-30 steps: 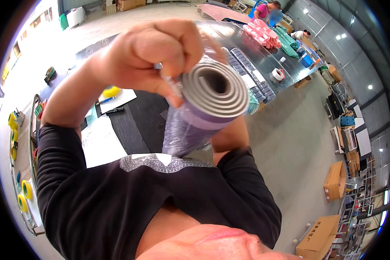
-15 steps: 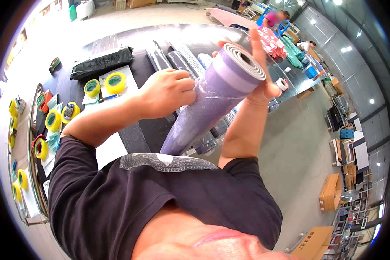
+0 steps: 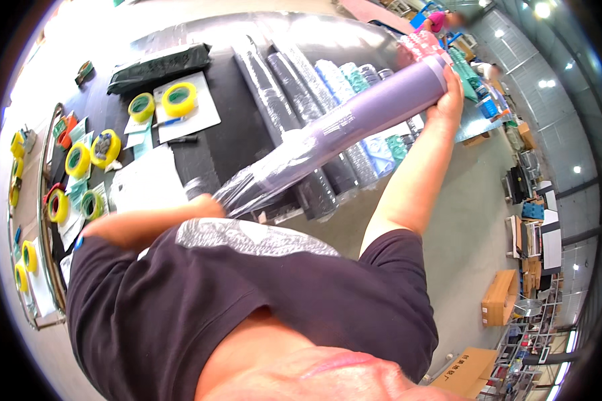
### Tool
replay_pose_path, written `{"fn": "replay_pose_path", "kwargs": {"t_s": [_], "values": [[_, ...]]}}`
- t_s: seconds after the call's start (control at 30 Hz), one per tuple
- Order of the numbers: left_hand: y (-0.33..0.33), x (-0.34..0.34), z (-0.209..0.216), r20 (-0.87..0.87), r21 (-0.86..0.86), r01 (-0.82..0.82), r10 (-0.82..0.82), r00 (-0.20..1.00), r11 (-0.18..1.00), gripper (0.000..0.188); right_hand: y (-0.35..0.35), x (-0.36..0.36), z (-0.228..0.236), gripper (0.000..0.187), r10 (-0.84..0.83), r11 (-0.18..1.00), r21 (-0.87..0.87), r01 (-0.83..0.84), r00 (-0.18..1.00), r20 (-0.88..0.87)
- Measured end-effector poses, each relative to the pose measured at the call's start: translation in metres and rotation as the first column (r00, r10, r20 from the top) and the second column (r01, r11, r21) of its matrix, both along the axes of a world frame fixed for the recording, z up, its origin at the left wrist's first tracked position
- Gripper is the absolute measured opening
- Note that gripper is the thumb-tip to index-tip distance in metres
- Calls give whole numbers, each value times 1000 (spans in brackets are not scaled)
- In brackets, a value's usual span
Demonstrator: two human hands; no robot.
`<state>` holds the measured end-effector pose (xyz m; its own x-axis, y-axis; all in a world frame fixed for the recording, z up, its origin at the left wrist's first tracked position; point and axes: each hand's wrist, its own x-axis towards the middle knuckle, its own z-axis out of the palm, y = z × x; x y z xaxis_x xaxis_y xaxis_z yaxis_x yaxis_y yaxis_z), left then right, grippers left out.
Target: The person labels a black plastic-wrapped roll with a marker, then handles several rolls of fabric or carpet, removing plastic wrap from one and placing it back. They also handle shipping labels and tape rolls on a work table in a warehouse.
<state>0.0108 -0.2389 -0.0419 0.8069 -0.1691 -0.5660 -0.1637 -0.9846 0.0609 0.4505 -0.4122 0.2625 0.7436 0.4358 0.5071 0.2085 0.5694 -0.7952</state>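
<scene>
A purple rolled-up mat [image 3: 374, 110] slants across in front of me, its upper end far right and its lower end near my chest. Clear plastic film [image 3: 261, 177] covers the lower part and bunches past that end. My right hand [image 3: 450, 97] is wrapped round the far end of the roll, some fingers hidden behind it. Close to my chest, my left hand [image 3: 207, 206] is closed on the gathered film; its fingers are partly hidden and blurred. Beneath the mat, several wrapped rolls, among them a black roll [image 3: 264, 90], lie side by side on the dark table [image 3: 227, 110].
Yellow tape rolls [image 3: 179, 99] and white sheets [image 3: 147, 180] lie left on the table, beside a black plastic-wrapped package [image 3: 159, 69]. A metal rail [image 3: 47, 200] runs along the left edge. Two people work at the far right. Cardboard boxes [image 3: 499, 299] stand on the floor at right.
The mat has swung down from steeply raised to lying lower across my front, its top end moving right. My right hand went with it; my left hand slid from its middle to the lower film end.
</scene>
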Motion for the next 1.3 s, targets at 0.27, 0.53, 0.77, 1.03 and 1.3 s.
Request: {"fn": "replay_pose_path", "kwargs": {"t_s": [0.27,0.53,0.77,1.03,1.3], "values": [[11,-79,65,194,-151,-236,263,945,960,17,-117,51,57,52,-12,970,241,40,993,-117],[47,-84,162,457,-197,-468,503,734,861,12,-183,44,68,57,73,899,436,-45,996,-47],[24,53,166,195,-926,-54,596,779,374,133,-117,37,66,56,-147,949,267,168,985,-95],[-64,110,108,-351,-908,-112,588,728,-403,97,-98,57,30,85,147,981,126,-150,988,37],[-76,119,155,-180,-881,-424,677,714,212,39,-41,11,-181,60,133,980,195,-45,875,-465]]}}
